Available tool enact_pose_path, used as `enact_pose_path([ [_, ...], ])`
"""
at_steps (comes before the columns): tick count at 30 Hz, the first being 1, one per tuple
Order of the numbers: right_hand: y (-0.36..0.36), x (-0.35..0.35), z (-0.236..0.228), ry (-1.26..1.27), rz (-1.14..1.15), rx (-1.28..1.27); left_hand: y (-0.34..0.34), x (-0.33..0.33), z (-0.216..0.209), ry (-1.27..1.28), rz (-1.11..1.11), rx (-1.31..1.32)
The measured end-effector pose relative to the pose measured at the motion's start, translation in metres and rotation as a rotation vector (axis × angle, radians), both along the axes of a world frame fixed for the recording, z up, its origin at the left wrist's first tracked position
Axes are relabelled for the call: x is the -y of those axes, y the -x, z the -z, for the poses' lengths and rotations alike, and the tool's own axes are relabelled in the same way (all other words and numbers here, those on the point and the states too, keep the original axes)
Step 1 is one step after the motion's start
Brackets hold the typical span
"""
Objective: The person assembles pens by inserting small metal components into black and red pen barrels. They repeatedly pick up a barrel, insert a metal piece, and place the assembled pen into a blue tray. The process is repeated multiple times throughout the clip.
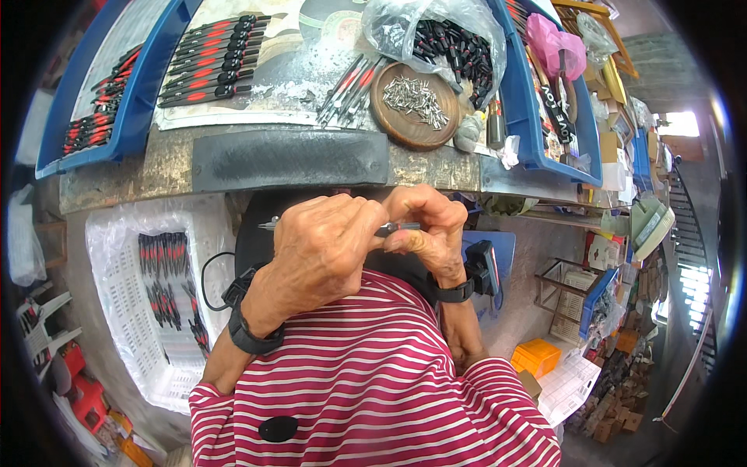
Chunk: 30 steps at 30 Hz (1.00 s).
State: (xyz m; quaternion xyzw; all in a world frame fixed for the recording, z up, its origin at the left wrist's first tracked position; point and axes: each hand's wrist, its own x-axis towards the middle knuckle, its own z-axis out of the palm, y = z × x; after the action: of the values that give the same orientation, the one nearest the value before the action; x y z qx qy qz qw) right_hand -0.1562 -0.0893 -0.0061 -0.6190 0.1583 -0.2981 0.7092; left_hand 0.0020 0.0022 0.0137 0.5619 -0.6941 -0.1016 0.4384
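Note:
Just off the table's front edge, in front of my chest, my two hands hold one slim pen-like tool. My left hand is wrapped round its middle, and a silvery pointed end sticks out to the left. Thumb and fingers of my right hand pinch the dark right end. The fingers cover most of its length, so its exact kind is not clear. Beyond my right hand, a round wooden dish holds many small metal tips. Several loose slim red, black and silvery pieces lie left of the dish.
Black-and-red pen-like tools lie in a row at the far left, beside a blue tray. A clear bag of black parts and another blue tray stand far right. A lined white crate sits low at my left.

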Motion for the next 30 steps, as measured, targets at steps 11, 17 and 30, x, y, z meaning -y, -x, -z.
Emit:
enact_pose_path([
  [11,-0.012,-0.012,0.009,-0.152,0.158,0.019,0.002,0.0,0.003,-0.038,-0.142,-0.062],
  [17,-0.013,-0.011,0.011,-0.204,0.143,0.048,0.005,0.0,0.005,-0.044,-0.19,-0.041],
  [30,-0.018,-0.012,0.01,-0.196,0.16,-0.021,0.004,0.003,0.009,-0.073,-0.216,0.055],
])
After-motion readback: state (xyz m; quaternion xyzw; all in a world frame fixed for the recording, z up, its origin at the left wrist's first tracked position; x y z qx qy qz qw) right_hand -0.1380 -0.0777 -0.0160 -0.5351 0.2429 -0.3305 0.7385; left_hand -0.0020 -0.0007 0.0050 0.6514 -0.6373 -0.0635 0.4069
